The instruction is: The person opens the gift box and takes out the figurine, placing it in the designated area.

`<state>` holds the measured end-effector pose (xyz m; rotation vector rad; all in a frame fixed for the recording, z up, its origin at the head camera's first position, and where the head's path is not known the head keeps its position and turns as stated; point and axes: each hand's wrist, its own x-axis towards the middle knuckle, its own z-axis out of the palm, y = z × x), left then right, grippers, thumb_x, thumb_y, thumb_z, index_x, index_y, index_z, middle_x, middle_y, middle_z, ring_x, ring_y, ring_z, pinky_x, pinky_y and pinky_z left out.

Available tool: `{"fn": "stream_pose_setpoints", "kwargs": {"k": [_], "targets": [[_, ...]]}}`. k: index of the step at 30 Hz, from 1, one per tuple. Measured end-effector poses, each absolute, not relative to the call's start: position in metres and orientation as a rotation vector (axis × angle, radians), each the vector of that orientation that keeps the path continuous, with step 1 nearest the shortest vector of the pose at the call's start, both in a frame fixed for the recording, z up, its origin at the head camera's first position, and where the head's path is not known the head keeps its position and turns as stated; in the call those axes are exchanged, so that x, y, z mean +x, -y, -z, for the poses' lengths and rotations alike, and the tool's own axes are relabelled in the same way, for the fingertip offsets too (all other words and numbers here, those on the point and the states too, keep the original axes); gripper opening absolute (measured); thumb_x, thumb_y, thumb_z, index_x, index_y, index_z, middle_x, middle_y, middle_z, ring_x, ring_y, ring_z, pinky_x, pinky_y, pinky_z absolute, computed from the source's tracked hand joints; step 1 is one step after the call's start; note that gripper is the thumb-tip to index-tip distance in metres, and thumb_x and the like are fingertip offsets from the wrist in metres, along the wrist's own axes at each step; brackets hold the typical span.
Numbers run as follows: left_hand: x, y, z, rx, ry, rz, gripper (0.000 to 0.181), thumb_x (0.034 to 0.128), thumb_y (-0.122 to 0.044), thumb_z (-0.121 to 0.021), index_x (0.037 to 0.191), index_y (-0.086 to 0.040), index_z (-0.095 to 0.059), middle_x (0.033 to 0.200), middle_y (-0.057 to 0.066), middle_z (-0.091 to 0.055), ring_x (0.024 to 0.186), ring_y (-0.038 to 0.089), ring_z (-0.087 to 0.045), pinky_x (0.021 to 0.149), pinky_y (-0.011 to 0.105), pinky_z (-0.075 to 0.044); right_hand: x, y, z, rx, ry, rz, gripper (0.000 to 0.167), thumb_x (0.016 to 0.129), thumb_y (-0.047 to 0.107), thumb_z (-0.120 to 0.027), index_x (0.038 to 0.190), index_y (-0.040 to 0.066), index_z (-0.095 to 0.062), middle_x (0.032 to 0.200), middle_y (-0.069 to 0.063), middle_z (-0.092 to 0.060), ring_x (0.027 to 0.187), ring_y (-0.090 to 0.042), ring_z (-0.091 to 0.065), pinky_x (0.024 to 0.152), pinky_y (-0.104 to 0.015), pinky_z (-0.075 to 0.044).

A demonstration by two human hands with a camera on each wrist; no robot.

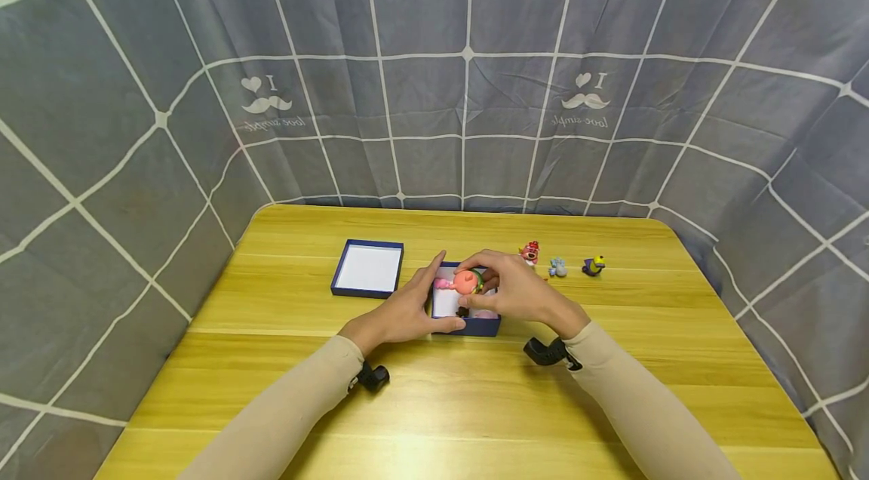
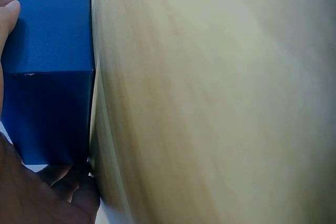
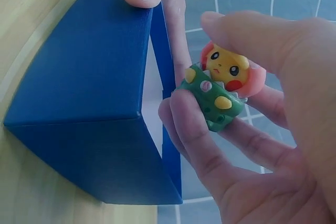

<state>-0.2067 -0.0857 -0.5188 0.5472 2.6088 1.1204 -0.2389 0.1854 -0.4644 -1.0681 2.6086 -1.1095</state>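
toy figure (image 3: 223, 98), yellow face and green body: pinched between thumb and fingertips of right hand (image 1: 516, 290), out ahead of palm, face turned toward wrist. grip nearly closed, parted only by toy figure. held over mouth of blue box (image 1: 483, 327); contact with rim, cannot tell. left hand (image 1: 407, 306) round near left corner of blue box, thumb at near wall, fingers along left side. dark thing (image 1: 463, 312) inside blue box. lid (image 1: 367, 269) to left, on table (image 1: 434, 412). to right, red toy (image 1: 530, 253), grey-blue toy (image 1: 558, 267), duck (image 1: 593, 266).
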Motion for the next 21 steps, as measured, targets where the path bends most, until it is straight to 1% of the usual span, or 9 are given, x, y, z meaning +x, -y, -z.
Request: {"fn": "stream_pose_setpoints", "kwargs": {"k": [3, 8, 11, 15, 21], "targets": [[-0.207, 0.086, 0.519, 0.548, -2.607, -1.126, 0.131, 0.0968, -0.077, -0.084, 0.185, -0.050, 0.009, 0.194, 0.011, -0.025, 0.165, 0.040, -0.054, 0.133, 0.065, -0.048, -0.237, -0.187, 0.464, -1.073, -2.619, 1.110, 0.047, 0.100, 0.029, -0.096, 0.142, 0.014, -0.079, 0.129, -0.003, -0.082, 0.095, -0.008, -0.077, 0.094, -0.046, -0.071], [-0.207, 0.085, 0.521, 0.545, -2.603, -1.128, 0.131, 0.0962, -0.078, -0.084, 0.185, -0.050, 0.009, 0.195, 0.011, -0.023, 0.168, 0.042, -0.050, 0.134, 0.066, -0.046, -0.233, -0.188, 0.465, -1.068, -2.661, 1.095, 0.045, 0.102, 0.033, -0.094, 0.141, 0.015, -0.079, 0.129, -0.002, -0.081, 0.089, -0.008, -0.073, 0.093, -0.040, -0.069], [-0.207, 0.085, 0.522, 0.543, -2.605, -1.123, 0.131, 0.0957, -0.080, -0.084, 0.185, -0.051, 0.009, 0.195, 0.010, -0.022, 0.169, 0.043, -0.049, 0.135, 0.066, -0.046, -0.232, -0.190, 0.466, -1.066, -2.685, 1.109, 0.044, 0.103, 0.034, -0.094, 0.140, 0.015, -0.080, 0.131, -0.003, -0.081, 0.089, -0.006, -0.075, 0.091, -0.035, -0.068], [-0.207, 0.085, 0.522, 0.539, -2.616, -1.118, 0.132, 0.0951, -0.080, -0.084, 0.185, -0.050, 0.009, 0.195, 0.010, -0.024, 0.167, 0.043, -0.051, 0.135, 0.066, -0.046, -0.230, -0.191, 0.465, -1.054, -2.688, 1.170, 0.041, 0.104, 0.031, -0.092, 0.139, 0.015, -0.080, 0.133, -0.005, -0.082, 0.090, -0.005, -0.080, 0.087, -0.030, -0.069], [-0.208, 0.085, 0.521, 0.538, -2.625, -1.108, 0.133, 0.0948, -0.081, -0.083, 0.186, -0.049, 0.008, 0.195, 0.012, -0.024, 0.167, 0.044, -0.052, 0.134, 0.068, -0.046, -0.231, -0.196, 0.466, -1.034, -2.707, 1.230, 0.034, 0.107, 0.027, -0.090, 0.136, 0.014, -0.081, 0.126, -0.007, -0.086, 0.083, -0.005, -0.083, 0.077, -0.026, -0.067]]}}
